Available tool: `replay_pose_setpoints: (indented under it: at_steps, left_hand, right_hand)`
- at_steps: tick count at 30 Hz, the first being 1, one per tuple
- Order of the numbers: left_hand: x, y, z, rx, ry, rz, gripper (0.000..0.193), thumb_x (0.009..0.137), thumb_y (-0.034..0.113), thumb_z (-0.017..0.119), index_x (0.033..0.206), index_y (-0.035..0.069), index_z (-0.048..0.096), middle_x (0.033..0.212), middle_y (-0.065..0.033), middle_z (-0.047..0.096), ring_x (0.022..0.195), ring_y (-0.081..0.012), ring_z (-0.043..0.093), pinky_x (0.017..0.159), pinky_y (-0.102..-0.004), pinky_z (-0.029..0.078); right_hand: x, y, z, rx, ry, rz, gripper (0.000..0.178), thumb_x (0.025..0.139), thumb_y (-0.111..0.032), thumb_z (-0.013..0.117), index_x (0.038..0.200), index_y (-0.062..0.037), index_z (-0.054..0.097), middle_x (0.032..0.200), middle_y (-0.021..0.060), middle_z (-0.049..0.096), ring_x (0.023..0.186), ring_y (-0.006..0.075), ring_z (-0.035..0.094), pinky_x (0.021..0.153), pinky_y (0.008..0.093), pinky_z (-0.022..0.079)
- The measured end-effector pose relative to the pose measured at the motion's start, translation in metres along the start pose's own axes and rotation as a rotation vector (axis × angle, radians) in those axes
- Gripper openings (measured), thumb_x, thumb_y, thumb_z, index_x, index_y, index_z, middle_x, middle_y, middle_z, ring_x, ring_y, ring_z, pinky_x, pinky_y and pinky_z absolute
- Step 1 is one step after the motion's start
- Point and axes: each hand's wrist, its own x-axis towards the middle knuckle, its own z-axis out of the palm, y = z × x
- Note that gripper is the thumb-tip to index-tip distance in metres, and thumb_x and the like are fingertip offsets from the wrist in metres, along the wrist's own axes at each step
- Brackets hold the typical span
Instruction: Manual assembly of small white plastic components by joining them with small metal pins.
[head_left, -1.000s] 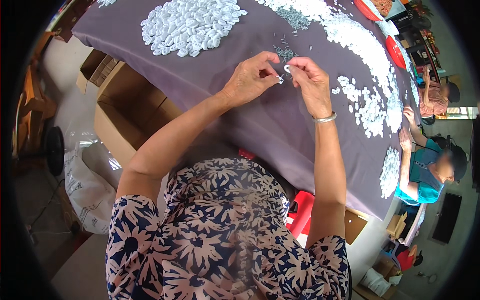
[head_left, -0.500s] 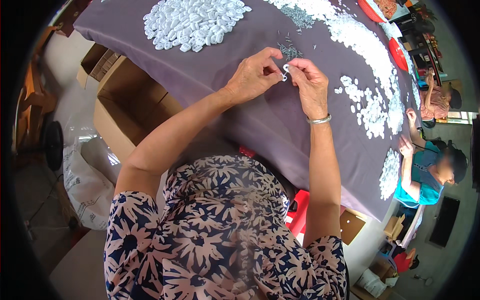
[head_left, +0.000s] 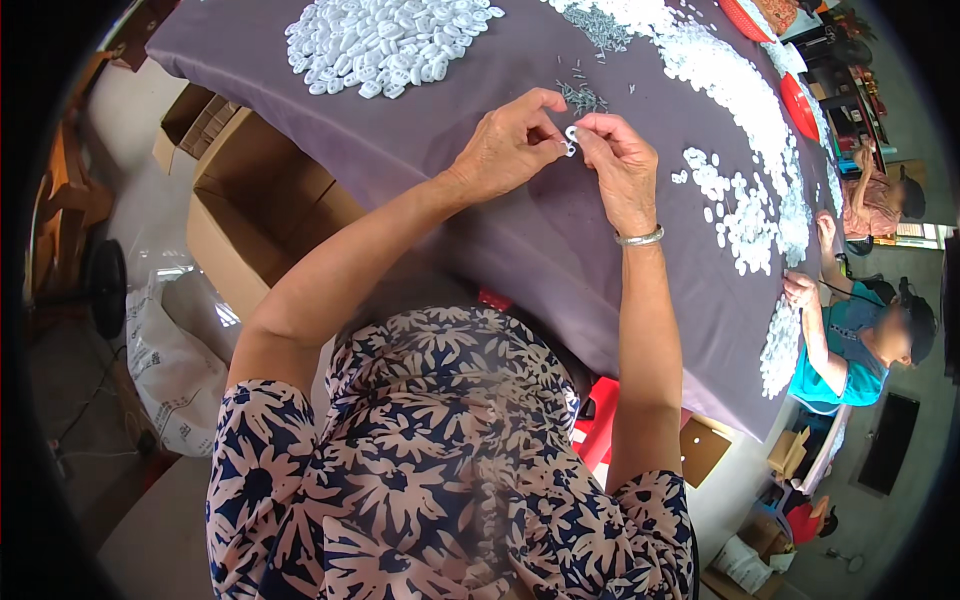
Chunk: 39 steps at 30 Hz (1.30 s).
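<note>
Above the grey-purple tablecloth, my left hand (head_left: pixel 510 145) and my right hand (head_left: pixel 620 165) meet fingertip to fingertip. Each pinches a small white plastic piece (head_left: pixel 571 134) with holes in it; the fingers partly cover it, so I cannot tell whether it is one part or two. My right wrist wears a silver bangle. Just beyond my fingertips lies a small heap of thin grey pins (head_left: pixel 580 97). A large pile of white oval plastic pieces (head_left: pixel 385 40) sits at the far left of the table.
White pieces (head_left: pixel 735 90) spread in a long band along the right, with looser ones (head_left: pixel 745 225) nearer me. More grey pins (head_left: pixel 600 28) lie at the far side. An open cardboard box (head_left: pixel 225 230) stands left below the table edge. A co-worker in teal (head_left: pixel 850 340) sits at right.
My fingertips have drawn slightly closer together around the small white piece. The teal-clad co-worker's hand has shifted over the pieces at the right edge.
</note>
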Motion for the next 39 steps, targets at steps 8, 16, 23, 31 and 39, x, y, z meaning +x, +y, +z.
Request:
replay_pose_setpoints:
  at_steps: [8, 16, 23, 31, 39]
  left_hand:
    - [0.0, 0.0, 0.0, 0.025, 0.003, 0.005, 0.038, 0.086, 0.007, 0.064, 0.121, 0.005, 0.048, 0.082, -0.0013, 0.062, 0.075, -0.0071, 0.054, 0.069, -0.0243, 0.045]
    - [0.002, -0.004, -0.002, -0.03, 0.007, -0.013, 0.038, 0.083, 0.006, 0.065, 0.118, 0.003, 0.049, 0.078, -0.0035, 0.065, 0.071, -0.0103, 0.057, 0.066, -0.0267, 0.046]
    - [0.004, 0.0, -0.01, -0.192, -0.112, -0.071, 0.039, 0.083, 0.008, 0.065, 0.118, 0.001, 0.05, 0.077, -0.0017, 0.064, 0.073, -0.0077, 0.055, 0.066, -0.0236, 0.043]
    - [0.006, 0.001, -0.016, -0.201, -0.182, -0.072, 0.033, 0.088, 0.008, 0.061, 0.119, 0.002, 0.051, 0.084, -0.0006, 0.063, 0.08, -0.0082, 0.058, 0.073, -0.0245, 0.046]
    - [0.005, 0.0, -0.013, -0.199, -0.165, -0.054, 0.033, 0.088, 0.009, 0.063, 0.119, 0.002, 0.053, 0.083, -0.0006, 0.064, 0.078, -0.0063, 0.056, 0.07, -0.0237, 0.047]
  right_hand:
    - [0.0, -0.001, 0.0, -0.025, -0.078, 0.014, 0.005, 0.088, -0.002, 0.063, 0.093, -0.0017, 0.065, 0.077, -0.0039, 0.058, 0.065, 0.0026, 0.047, 0.058, 0.0184, 0.039]
    - [-0.003, 0.005, 0.0, -0.043, -0.107, -0.071, 0.014, 0.084, 0.007, 0.062, 0.095, -0.0011, 0.062, 0.082, -0.0027, 0.059, 0.072, 0.0014, 0.053, 0.061, 0.017, 0.044]
    - [-0.006, 0.001, 0.003, -0.314, -0.11, -0.21, 0.026, 0.074, 0.012, 0.069, 0.095, -0.0005, 0.06, 0.089, -0.0013, 0.057, 0.071, 0.0021, 0.054, 0.061, 0.0179, 0.047]
    - [-0.006, 0.0, 0.005, -0.361, -0.062, -0.321, 0.024, 0.073, 0.01, 0.071, 0.092, -0.0012, 0.06, 0.084, -0.0015, 0.056, 0.068, 0.0025, 0.053, 0.058, 0.0181, 0.046]
    - [-0.008, -0.003, 0.01, -0.499, -0.023, -0.41, 0.025, 0.071, 0.006, 0.073, 0.09, -0.0026, 0.059, 0.08, -0.0003, 0.055, 0.061, 0.0042, 0.053, 0.053, 0.0203, 0.046]
